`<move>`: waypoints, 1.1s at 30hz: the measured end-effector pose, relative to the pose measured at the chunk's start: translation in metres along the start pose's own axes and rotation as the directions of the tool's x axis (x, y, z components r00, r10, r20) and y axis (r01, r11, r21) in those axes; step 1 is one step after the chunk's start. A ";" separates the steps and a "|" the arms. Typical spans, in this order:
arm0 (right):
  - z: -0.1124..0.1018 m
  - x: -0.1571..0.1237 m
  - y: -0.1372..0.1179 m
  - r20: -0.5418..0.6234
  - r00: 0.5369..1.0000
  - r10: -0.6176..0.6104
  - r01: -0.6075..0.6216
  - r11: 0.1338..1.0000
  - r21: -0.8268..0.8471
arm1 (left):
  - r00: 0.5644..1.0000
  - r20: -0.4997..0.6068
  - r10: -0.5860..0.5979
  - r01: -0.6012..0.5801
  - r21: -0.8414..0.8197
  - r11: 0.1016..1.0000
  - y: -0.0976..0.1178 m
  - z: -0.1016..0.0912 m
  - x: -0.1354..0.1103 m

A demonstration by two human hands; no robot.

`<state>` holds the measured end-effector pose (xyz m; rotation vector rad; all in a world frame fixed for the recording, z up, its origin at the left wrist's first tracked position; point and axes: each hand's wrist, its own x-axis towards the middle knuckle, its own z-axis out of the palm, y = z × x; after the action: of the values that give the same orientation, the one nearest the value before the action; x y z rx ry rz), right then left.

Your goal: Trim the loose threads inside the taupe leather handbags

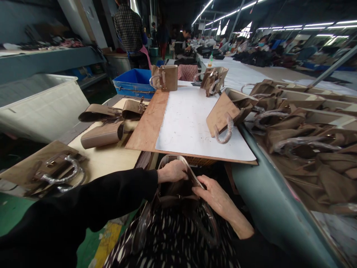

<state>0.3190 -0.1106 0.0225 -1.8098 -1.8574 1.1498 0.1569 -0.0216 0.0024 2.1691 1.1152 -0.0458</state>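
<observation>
A brown handbag [171, 191] with plastic-wrapped handles rests on my lap, its mouth facing up. My left hand [173, 171] reaches over the opening from the left, with fingers curled at the far rim; its fingertips are partly hidden inside. On the other side, my right hand [214, 191] pinches the pale-edged rim between thumb and fingers. One wrapped handle hangs below my right hand. Just beyond the bag, a brown board [145, 128] carries a white sheet [184, 123], where a similar handbag [223, 111] lies tilted at the right.
Two more handbags stand at the board's far end. Brown bag pieces [102, 134] and another handbag [55, 167] lie on the left table. Many brown bags [306, 130] are piled on the right. A blue bin [135, 83] and white tub [41, 106] stand left; people work behind.
</observation>
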 end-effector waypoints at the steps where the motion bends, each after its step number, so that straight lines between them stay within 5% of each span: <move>1: -0.001 -0.001 0.001 0.002 1.000 -0.011 0.011 1.000 0.027 | 0.999 -0.040 -0.020 0.021 0.033 0.999 0.001 0.000 -0.001; 5: -0.005 -0.009 0.003 0.006 0.999 -0.033 0.033 0.995 0.093 | 0.984 -0.176 0.002 0.033 0.200 0.979 0.007 -0.003 -0.009; 11: -0.012 -0.023 0.008 0.056 0.998 -0.041 0.034 0.993 0.113 | 0.929 -0.276 0.246 -0.115 0.416 0.902 0.012 -0.003 -0.021; 14: -0.013 -0.029 0.012 0.077 0.996 -0.037 0.026 0.990 0.136 | 0.903 -0.341 0.261 -0.099 0.426 0.899 0.011 -0.003 -0.018; 20: -0.021 -0.037 0.011 0.130 0.991 -0.044 0.016 0.978 0.208 | 0.937 -0.280 0.212 -0.196 0.082 0.977 0.001 -0.011 0.001; 23: -0.031 -0.038 0.010 0.160 0.986 -0.050 0.006 0.963 0.269 | 0.973 -0.197 0.120 -0.144 -0.114 0.983 -0.005 -0.018 0.006; 33: -0.052 -0.016 0.000 0.314 0.949 -0.036 -0.077 0.937 0.341 | 0.974 -0.167 0.152 -0.215 -0.486 0.847 -0.022 -0.029 0.006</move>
<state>0.3574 -0.1084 0.0601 -1.5160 -1.6501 1.7404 0.1373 0.0088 0.0102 1.8051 0.8561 0.4276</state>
